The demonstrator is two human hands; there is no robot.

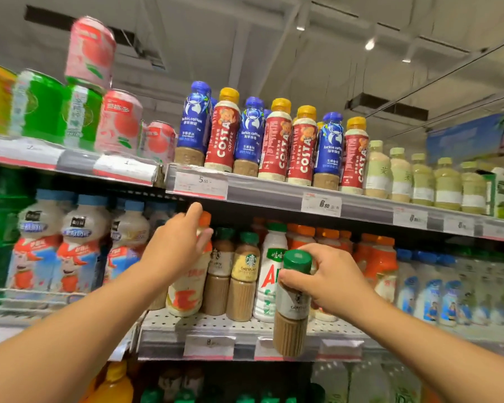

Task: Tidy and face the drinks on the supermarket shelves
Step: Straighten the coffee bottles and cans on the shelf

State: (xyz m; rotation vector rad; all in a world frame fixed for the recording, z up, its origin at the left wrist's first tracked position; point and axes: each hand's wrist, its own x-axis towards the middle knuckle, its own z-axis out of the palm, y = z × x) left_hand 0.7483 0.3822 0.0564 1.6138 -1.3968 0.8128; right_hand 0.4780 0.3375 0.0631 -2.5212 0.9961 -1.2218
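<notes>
We see our right hand gripping a green-capped coffee bottle by its neck, fingers curled round just below the cap. The bottle hangs upright in front of the middle shelf, its base lower than the shelf's front edge and near the price strip, so it is held out in the air and not resting on anything.

Our left hand reaches further left and higher, fingers loosely spread and holding nothing; the fingertips are at the neck of an orange-capped bottle that stands at the front of the middle shelf. Whether they actually touch it we cannot tell, as the hand is blurred.

Between our two hands, on the shelf, stand two Starbucks bottles with green caps, and just right of them a white bottle with a green cap, directly behind the bottle we hold. Further right a cluster of orange bottles sits behind our right hand, then blue-capped bottles at far right.

On the top shelf above, blue Luckin bottles alternate with red Costa bottles, with pale green bottles to their right and cans stacked at left
</notes>
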